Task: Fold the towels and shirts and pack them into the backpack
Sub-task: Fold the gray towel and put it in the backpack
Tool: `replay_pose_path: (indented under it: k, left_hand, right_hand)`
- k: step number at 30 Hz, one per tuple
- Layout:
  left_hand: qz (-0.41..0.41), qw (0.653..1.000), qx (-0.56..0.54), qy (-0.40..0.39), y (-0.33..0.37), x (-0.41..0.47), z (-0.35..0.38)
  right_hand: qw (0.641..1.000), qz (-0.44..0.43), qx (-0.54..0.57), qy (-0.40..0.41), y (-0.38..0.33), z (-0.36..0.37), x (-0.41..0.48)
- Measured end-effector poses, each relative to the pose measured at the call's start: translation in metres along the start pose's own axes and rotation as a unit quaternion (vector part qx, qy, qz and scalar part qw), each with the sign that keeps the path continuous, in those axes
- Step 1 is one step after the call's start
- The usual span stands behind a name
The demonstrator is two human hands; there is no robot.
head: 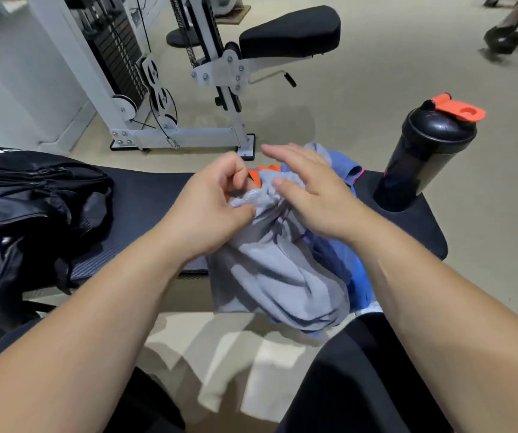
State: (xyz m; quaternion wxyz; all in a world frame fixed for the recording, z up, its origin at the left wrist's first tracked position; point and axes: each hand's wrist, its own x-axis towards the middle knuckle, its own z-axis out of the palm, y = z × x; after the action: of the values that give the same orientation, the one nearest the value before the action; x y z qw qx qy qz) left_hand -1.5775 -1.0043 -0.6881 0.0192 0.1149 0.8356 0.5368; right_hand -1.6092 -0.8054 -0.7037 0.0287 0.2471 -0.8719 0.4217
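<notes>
A grey towel (278, 276) lies bunched on the black padded bench (145, 195) and hangs over its near edge. My left hand (212, 201) pinches the towel's upper edge between thumb and curled fingers. My right hand (311, 185) hovers flat over the pile with fingers straight, the thumb touching the grey cloth. Under the towel lie a blue garment (350, 267) and an orange one (262, 175), mostly hidden. The black backpack (29, 195) rests open on the bench at the left.
A black shaker bottle (426, 154) with an orange cap stands on the bench's right end. A white weight machine (170, 89) with a black seat pad stands on the floor behind. My dark-clad legs are below the bench.
</notes>
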Motion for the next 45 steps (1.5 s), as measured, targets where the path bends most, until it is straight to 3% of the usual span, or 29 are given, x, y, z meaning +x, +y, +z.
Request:
replay_pose_path:
  k: [3,7,12,16,19,22,26,29,32,34,36,38,40,42,45]
  left_hand:
    - [0.044,0.998,0.024,-0.035,0.021,-0.002,-0.019]
    - [0.061,0.998,-0.009,-0.017,0.034,-0.009,-0.043]
    - [0.053,0.991,0.125,-0.002,0.045,-0.022,-0.067]
    - [0.070,0.955,0.289,0.006,0.062,-0.030,-0.081]
    - [0.095,0.958,0.271,0.027,0.070,-0.035,-0.099]
    - [0.120,0.977,0.160,0.074,0.077,-0.043,-0.117]
    - [0.134,0.972,0.140,0.135,0.075,-0.053,-0.135]
    - [0.103,0.963,0.199,0.148,0.064,-0.058,-0.147]
    - [0.035,0.944,0.318,0.084,0.046,-0.060,-0.148]
    - [0.011,0.942,0.327,0.070,0.030,-0.060,-0.143]
    - [-0.008,0.949,0.310,0.065,0.014,-0.058,-0.140]
    - [-0.045,0.965,0.258,0.000,0.006,-0.058,-0.140]
    - [-0.096,0.977,0.145,-0.124,0.008,-0.061,-0.142]
    - [-0.132,0.967,0.008,-0.215,0.014,-0.065,-0.147]
    - [-0.135,0.966,-0.092,-0.202,0.019,-0.061,-0.147]
  right_hand:
    - [0.982,-0.007,0.129,-0.137,-0.029,-0.014,0.019]
    - [0.981,-0.021,0.101,-0.164,-0.045,-0.025,0.030]
    - [0.988,-0.033,0.016,-0.149,-0.065,-0.028,0.031]
    - [0.985,-0.035,-0.069,-0.155,-0.081,-0.030,0.028]
    - [0.981,-0.033,-0.118,-0.149,-0.083,-0.030,0.022]
    - [0.985,-0.016,-0.092,-0.143,-0.080,-0.032,0.013]
    - [0.992,0.008,-0.070,-0.104,-0.072,-0.041,0.004]
    - [0.985,0.031,-0.137,-0.101,-0.063,-0.052,-0.002]
    - [0.970,0.067,-0.206,-0.107,-0.054,-0.057,-0.014]
    - [0.964,0.090,-0.229,-0.098,-0.045,-0.057,-0.022]
    - [0.967,0.117,-0.214,-0.078,-0.037,-0.057,-0.030]
    - [0.969,0.141,-0.180,-0.094,-0.032,-0.060,-0.040]
    - [0.966,0.173,-0.080,-0.173,-0.036,-0.069,-0.053]
    - [0.937,0.202,0.078,-0.275,-0.048,-0.083,-0.064]
    - [0.919,0.194,0.157,-0.306,-0.065,-0.108,-0.063]
